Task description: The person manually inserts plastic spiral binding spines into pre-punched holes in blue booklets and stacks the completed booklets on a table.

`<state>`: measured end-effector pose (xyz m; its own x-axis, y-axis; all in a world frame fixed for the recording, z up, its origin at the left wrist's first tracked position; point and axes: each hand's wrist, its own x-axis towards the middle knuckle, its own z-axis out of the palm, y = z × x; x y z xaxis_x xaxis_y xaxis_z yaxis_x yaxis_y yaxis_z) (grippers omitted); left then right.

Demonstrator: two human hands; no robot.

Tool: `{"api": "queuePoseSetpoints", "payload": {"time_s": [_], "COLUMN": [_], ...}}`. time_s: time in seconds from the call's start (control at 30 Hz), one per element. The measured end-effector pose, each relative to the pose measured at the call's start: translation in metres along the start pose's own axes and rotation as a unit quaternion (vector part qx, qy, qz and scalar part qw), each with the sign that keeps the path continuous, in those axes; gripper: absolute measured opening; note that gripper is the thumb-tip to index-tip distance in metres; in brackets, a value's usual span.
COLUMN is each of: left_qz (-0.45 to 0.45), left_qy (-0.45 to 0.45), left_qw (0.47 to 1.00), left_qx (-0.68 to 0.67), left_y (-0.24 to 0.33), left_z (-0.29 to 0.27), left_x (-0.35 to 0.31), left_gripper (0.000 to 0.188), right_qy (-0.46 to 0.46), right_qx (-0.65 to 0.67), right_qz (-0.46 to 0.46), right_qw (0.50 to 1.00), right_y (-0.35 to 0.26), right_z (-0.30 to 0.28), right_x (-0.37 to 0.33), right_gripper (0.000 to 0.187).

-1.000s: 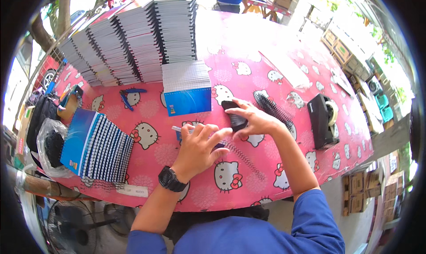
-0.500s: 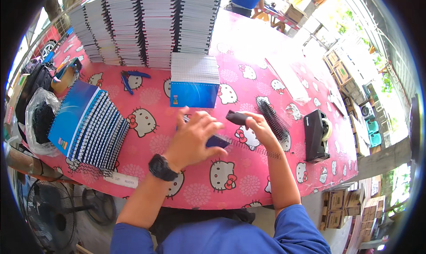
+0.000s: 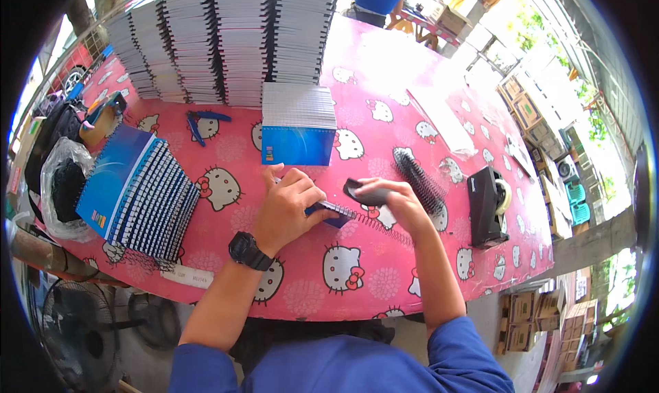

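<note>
At the middle of the near table, my left hand (image 3: 292,207), with a black watch on its wrist, is closed over a small blue notebook (image 3: 336,219), thumb along its edge. Most of that notebook is hidden under the hand. A dark spiral wire coil (image 3: 377,230) runs from the notebook's edge to the right, toward my right forearm. My right hand (image 3: 398,201) is closed on a dark, rounded object (image 3: 367,195) whose kind I cannot make out, just above the coil. Right of that hand lies a bundle of black spiral coils (image 3: 419,180).
Tall stacks of spiral-bound books (image 3: 240,43) stand at the back, with a blue-covered stack (image 3: 300,142) before them. More blue notebooks (image 3: 147,194) lean at left. Blue-handled pliers (image 3: 199,125) lie nearby. A black tape dispenser (image 3: 486,207) stands at right. Another person (image 3: 377,2) is far behind.
My left fingers have closed down on the notebook. My right hand has moved slightly left with the dark object, which now points toward the notebook's edge.
</note>
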<state>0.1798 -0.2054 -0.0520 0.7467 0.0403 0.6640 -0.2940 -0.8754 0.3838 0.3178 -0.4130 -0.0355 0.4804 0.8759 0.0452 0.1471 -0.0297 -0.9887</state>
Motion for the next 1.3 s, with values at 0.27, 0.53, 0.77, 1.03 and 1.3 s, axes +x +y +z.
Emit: {"api": "queuePoseSetpoints", "payload": {"time_s": [0.27,0.53,0.77,1.03,1.3], "left_qz": [-0.058,-0.158,-0.285,-0.266,-0.275], "left_qy": [-0.011,0.088,-0.083,-0.096,-0.133], "left_qw": [0.997,0.952,0.816,0.804,0.791], "left_qx": [-0.051,-0.246,-0.496,-0.524,-0.530], "left_y": [0.005,-0.029,-0.043,-0.045,-0.048], "left_z": [-0.002,0.007,0.011,0.011,0.014], "left_x": [-0.005,-0.008,-0.014,-0.017,-0.016], "left_gripper": [0.048,0.079,0.047,0.039,0.037], "right_qy": [-0.029,0.020,-0.013,0.011,0.077], "right_qx": [0.026,-0.047,0.165,-0.131,-0.215], "right_qz": [-0.040,-0.007,-0.035,0.030,0.047], "right_qw": [0.998,0.999,0.986,0.991,0.972], "right_y": [-0.004,0.006,0.006,-0.011,-0.012], "right_z": [0.011,0.021,0.024,0.029,0.033], "right_x": [0.007,0.008,0.006,0.021,0.026], "right_gripper": [0.039,0.049,0.046,0.041,0.043]}}
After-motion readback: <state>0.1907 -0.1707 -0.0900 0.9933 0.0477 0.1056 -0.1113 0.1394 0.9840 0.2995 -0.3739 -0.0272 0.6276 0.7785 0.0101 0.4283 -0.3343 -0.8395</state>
